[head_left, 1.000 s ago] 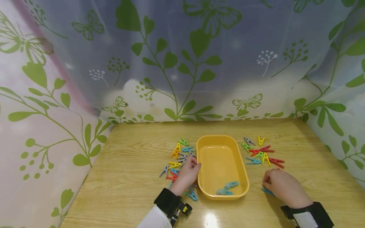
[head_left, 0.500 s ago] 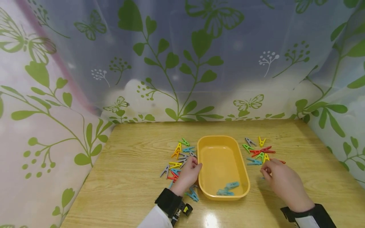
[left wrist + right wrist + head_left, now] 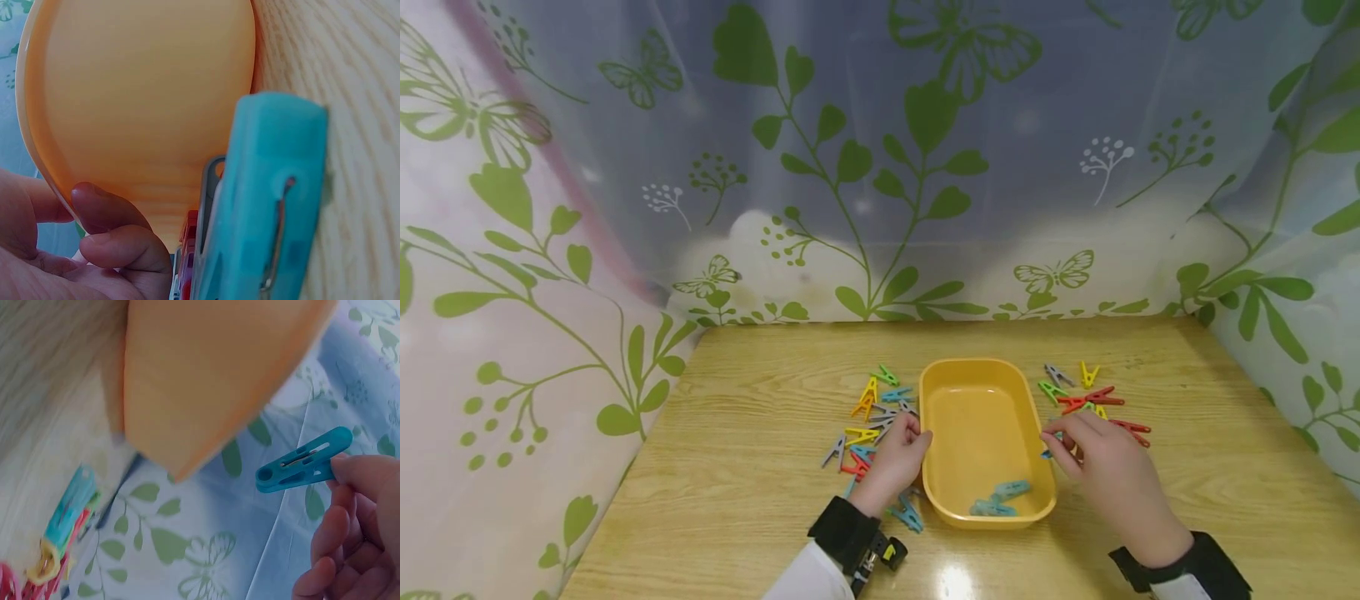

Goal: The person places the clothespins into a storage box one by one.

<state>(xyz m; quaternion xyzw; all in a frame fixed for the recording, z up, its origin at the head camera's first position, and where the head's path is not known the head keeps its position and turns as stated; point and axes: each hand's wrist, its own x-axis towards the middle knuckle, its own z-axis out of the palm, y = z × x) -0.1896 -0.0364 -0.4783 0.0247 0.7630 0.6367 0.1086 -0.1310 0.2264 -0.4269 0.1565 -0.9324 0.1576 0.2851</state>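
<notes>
A yellow plastic basin [image 3: 985, 442] stands on the table, with a few blue clothespins [image 3: 992, 505] lying at its near end. My left hand [image 3: 895, 458] pinches the basin's left rim between thumb and fingers. In the left wrist view the left fingers [image 3: 119, 250] lie against that rim, and a blue clothespin [image 3: 275, 194] on the table looms close. My right hand [image 3: 1108, 475] is at the basin's right rim. Between its thumb and fingers it pinches a blue clothespin [image 3: 304, 459], clearly seen in the right wrist view and mostly hidden by the fingers in the head view.
Left of the basin lies a loose pile of clothespins [image 3: 861, 433] in several colours, partly under the left hand. To the right is another mixed group of clothespins [image 3: 1090, 398]. A patterned curtain [image 3: 850, 167] closes off the table's back and sides.
My right hand has lifted the blue clothespin from the table at the right and carried it left to the basin's right rim. The left hand has stayed on the rim.
</notes>
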